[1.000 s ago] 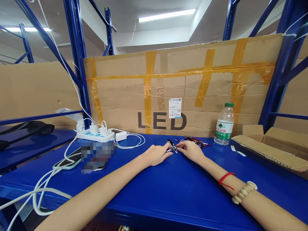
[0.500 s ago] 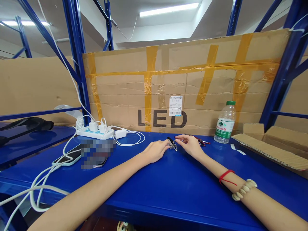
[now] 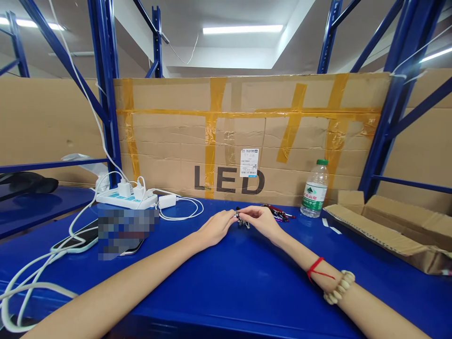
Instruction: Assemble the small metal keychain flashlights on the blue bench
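Observation:
My left hand (image 3: 219, 228) is closed, its fingertips gripping a small keychain (image 3: 243, 223) with silver metal clasps and a dark part. From the other side my right hand (image 3: 262, 220) pinches the same piece between thumb and forefinger, so the two hands nearly meet. The metal parts dangle just above the blue shelf top or rest on it; I cannot tell which. Fingers cover much of the keychain. Just behind my right hand lies a small pile of thin red, purple and dark pieces (image 3: 278, 213), too small to make out.
A green-capped water bottle (image 3: 314, 190) stands back right, beside an open cardboard box (image 3: 391, 230). Left are a white power strip (image 3: 130, 199), a charger (image 3: 167, 201), a phone (image 3: 79, 239) and loose white cables (image 3: 38, 263). A large cardboard sheet (image 3: 169, 146) closes the back.
My right hand has come in to the keychain and now pinches it beside my left fingers. The whole view has shifted slightly to the right and tilted.

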A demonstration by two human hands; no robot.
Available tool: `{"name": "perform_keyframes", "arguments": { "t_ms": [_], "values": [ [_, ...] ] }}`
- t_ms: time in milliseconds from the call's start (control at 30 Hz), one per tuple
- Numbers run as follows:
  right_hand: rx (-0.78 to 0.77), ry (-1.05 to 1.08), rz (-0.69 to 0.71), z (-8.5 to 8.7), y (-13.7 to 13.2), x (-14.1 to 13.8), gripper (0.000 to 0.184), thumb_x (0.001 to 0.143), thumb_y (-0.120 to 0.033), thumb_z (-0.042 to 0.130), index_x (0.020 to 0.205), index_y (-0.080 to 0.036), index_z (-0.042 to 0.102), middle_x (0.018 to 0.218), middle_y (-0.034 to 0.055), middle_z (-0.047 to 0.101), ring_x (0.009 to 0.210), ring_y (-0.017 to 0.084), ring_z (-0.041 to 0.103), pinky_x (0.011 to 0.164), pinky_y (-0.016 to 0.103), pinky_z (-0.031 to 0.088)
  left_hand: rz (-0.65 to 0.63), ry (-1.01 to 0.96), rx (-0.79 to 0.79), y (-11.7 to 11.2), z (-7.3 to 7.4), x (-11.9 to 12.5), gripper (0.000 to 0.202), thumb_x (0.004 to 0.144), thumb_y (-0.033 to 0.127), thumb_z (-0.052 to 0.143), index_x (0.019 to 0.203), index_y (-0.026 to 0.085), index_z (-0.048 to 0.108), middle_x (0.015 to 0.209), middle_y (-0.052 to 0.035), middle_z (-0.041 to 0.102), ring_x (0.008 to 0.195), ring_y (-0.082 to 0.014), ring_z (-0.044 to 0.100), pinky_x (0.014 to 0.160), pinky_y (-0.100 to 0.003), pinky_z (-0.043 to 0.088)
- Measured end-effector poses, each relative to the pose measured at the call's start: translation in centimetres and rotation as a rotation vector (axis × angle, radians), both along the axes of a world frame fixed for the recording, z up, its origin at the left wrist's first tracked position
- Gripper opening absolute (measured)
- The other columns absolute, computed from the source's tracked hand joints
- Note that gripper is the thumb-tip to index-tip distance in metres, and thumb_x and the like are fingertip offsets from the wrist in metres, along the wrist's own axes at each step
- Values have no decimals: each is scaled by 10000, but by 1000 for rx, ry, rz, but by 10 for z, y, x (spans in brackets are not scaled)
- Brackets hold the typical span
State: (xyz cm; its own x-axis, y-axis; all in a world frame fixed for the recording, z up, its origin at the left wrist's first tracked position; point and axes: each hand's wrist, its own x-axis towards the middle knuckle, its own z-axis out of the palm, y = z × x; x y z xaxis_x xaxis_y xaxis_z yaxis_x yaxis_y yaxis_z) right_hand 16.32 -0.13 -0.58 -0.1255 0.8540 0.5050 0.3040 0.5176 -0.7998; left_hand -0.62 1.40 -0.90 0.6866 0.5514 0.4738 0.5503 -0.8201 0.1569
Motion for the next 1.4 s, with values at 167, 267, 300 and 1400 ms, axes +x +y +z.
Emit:
{"name": "perform_keyframes", "arguments": {
  "t_ms": [167, 267, 300, 1400],
  "values": [
    [-23, 32, 36, 0, -1, 1, 273, 612, -364, 644, 771, -144, 667, 791, 67, 676, 693, 162, 614, 680, 299, 477, 5, 7, 33, -3, 3, 0, 248, 909, 301, 223, 902, 180, 439, 906, -48, 549, 851, -165, 510, 768, -278, 401],
    [-30, 48, 34, 0, -1, 1, 269, 604, -364, 651, 762, -147, 668, 789, 63, 673, 692, 159, 609, 680, 299, 472, 19, 25, 24, -5, 4, 0, 245, 909, 294, 230, 920, 183, 447, 914, -45, 554, 853, -164, 510, 769, -278, 401],
    [-31, 57, 37, 0, -1, 0, 267, 602, -365, 653, 757, -148, 667, 788, 61, 672, 693, 157, 608, 680, 297, 469, 24, 29, 21, -5, 5, 0, 245, 908, 294, 231, 927, 185, 450, 916, -44, 556, 852, -165, 510, 768, -279, 401],
    [-279, 83, 155, 5, -13, 5, 321, 489, -415, 701, 632, -132, 654, 544, -27, 577, 495, 55, 440, 507, 203, 357, 92, 311, 44, -10, 12, 2, 317, 900, 363, 172, 866, 223, 455, 877, -20, 615, 802, -189, 586, 627, -248, 400]
  ]
}}
